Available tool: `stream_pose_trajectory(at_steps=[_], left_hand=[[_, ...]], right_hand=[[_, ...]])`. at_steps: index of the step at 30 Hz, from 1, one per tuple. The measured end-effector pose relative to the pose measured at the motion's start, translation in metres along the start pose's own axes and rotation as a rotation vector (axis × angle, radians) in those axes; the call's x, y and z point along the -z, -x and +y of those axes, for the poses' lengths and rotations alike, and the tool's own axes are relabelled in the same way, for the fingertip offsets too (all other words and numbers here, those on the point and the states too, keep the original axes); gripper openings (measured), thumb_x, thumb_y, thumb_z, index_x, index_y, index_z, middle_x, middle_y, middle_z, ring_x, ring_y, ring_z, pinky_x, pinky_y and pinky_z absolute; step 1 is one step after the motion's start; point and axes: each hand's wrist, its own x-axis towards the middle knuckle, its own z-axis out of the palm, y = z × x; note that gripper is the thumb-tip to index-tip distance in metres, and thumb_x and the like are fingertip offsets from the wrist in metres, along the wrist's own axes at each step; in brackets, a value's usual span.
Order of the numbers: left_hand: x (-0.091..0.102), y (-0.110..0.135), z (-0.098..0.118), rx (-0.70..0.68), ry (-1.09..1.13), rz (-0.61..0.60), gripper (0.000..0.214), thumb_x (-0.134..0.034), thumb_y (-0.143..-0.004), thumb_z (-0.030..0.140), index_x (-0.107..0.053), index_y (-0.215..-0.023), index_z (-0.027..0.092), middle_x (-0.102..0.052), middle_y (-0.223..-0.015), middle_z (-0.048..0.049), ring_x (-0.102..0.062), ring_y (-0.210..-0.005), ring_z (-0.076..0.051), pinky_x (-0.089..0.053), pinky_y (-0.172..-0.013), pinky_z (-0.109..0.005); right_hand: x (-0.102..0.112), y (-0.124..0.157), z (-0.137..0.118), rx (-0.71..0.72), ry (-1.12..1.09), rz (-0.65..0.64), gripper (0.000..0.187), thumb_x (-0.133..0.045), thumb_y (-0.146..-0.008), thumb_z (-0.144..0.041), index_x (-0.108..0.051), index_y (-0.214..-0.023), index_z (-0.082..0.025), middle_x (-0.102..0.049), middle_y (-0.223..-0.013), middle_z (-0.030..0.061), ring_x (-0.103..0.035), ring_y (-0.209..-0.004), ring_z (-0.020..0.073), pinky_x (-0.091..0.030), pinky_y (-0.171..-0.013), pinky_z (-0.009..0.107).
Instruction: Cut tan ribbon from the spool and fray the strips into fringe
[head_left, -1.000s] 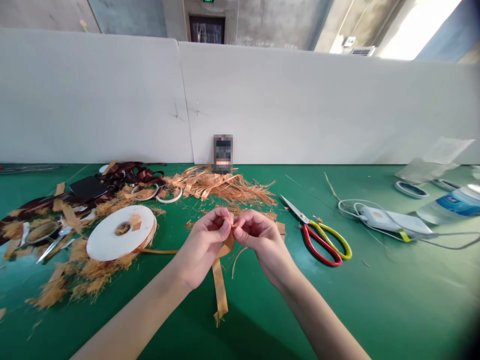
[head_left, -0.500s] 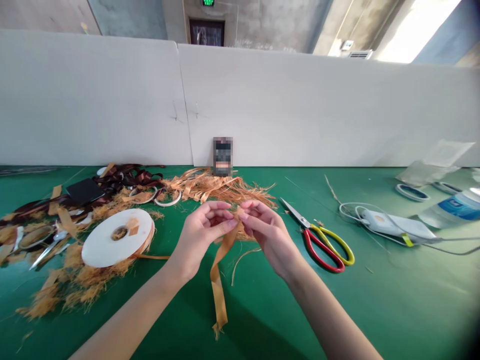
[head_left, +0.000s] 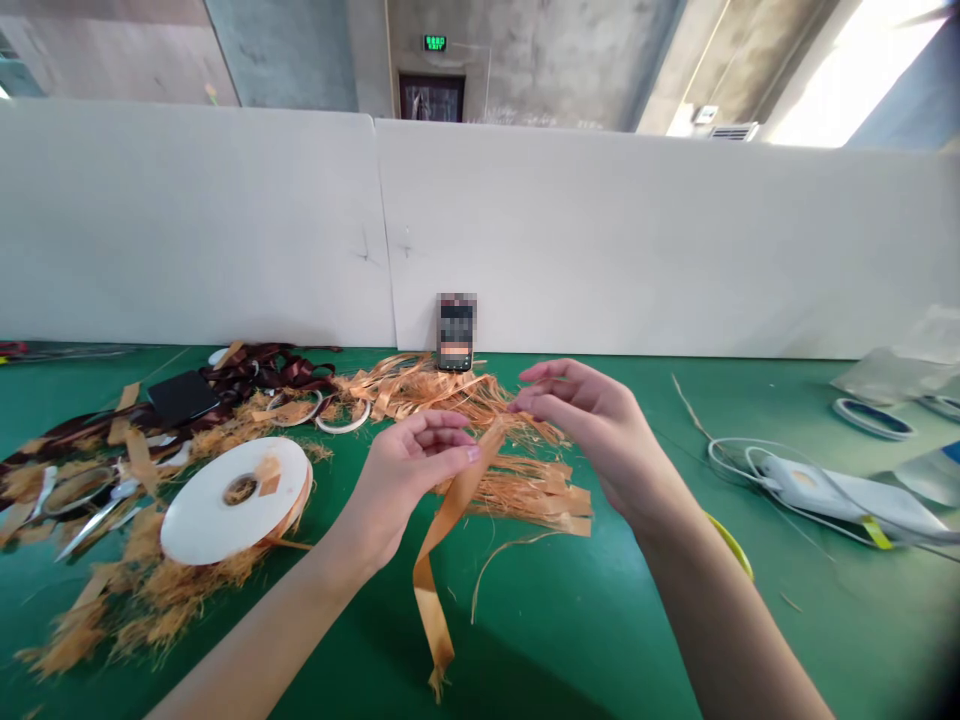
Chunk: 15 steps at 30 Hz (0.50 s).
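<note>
Left hand point(head_left: 409, 480) was open, fingers loosely curled, fingertips just beside the gold satin ribbon point(head_left: 448, 540). Right hand point(head_left: 592, 430) was raised, fingers partly curled, right at the ribbon's top end; can't tell if it was gripping. Ribbon ran from there down between the hands, its frayed tail lying on the green counter point(head_left: 600, 640) at the near side. Just beyond and right of it lay a pile of frayed ribbon strips point(head_left: 529, 495). Left on the counter: white ribbon spool point(head_left: 232, 510), lying flat, with loose orange fibres around it. Yellow scissor handle point(head_left: 731, 545) showed just past the right forearm point(head_left: 712, 610). Further right: white power bank point(head_left: 814, 490) with cable. Far side: phone point(head_left: 456, 330), pixelated, upright against white partition point(head_left: 570, 230).
</note>
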Motion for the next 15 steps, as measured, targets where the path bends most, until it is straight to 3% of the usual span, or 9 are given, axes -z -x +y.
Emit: stream_pose_trajectory(at_steps=[2, 7, 12, 15], left_hand=[[0.0, -0.001, 0.001, 0.006, -0.007, -0.002, 0.026, -0.079, -0.067, 0.019, -0.067, -0.09, 0.017, -0.067, -0.077, 0.0013, -0.061, -0.076, -0.01, -0.046, -0.064, -0.019], [-0.001, -0.002, 0.004, 0.019, -0.01, -0.008, 0.024, -0.078, -0.067, 0.018, -0.066, -0.087, 0.017, -0.066, -0.075, 0.001, -0.06, -0.075, -0.01, -0.046, -0.064, -0.018], [-0.008, -0.002, 0.0, -0.029, -0.015, -0.018, 0.032, -0.081, -0.065, 0.022, -0.065, -0.092, 0.019, -0.068, -0.081, 0.0001, -0.063, -0.08, -0.013, -0.05, -0.072, -0.023], [-0.009, 0.0, 0.0, -0.008, -0.102, -0.037, 0.031, -0.082, -0.063, 0.022, -0.065, -0.088, 0.019, -0.068, -0.072, 0.0009, -0.063, -0.069, -0.013, -0.05, -0.065, -0.024]], right_hand=[[0.004, 0.0, 0.001, 0.013, -0.001, -0.002, 0.021, -0.067, -0.074, -0.024, -0.06, -0.093, -0.018, -0.072, -0.08, 0.0022, -0.067, -0.079, 0.0141, -0.048, -0.073, 0.028], [0.004, 0.005, 0.011, -0.037, -0.002, -0.24, 0.035, -0.072, -0.073, -0.024, -0.056, -0.104, -0.019, -0.073, -0.084, 0.0018, -0.066, -0.076, 0.0136, -0.051, -0.074, 0.029], [-0.002, 0.008, 0.012, -0.006, -0.019, -0.218, 0.024, -0.07, -0.071, -0.017, -0.057, -0.091, -0.021, -0.072, -0.072, -0.0004, -0.067, -0.07, 0.0146, -0.053, -0.069, 0.03], [-0.005, 0.009, 0.009, 0.005, 0.043, -0.193, 0.024, -0.068, -0.07, -0.016, -0.057, -0.091, -0.021, -0.072, -0.073, -0.0001, -0.067, -0.07, 0.0151, -0.053, -0.066, 0.03]])
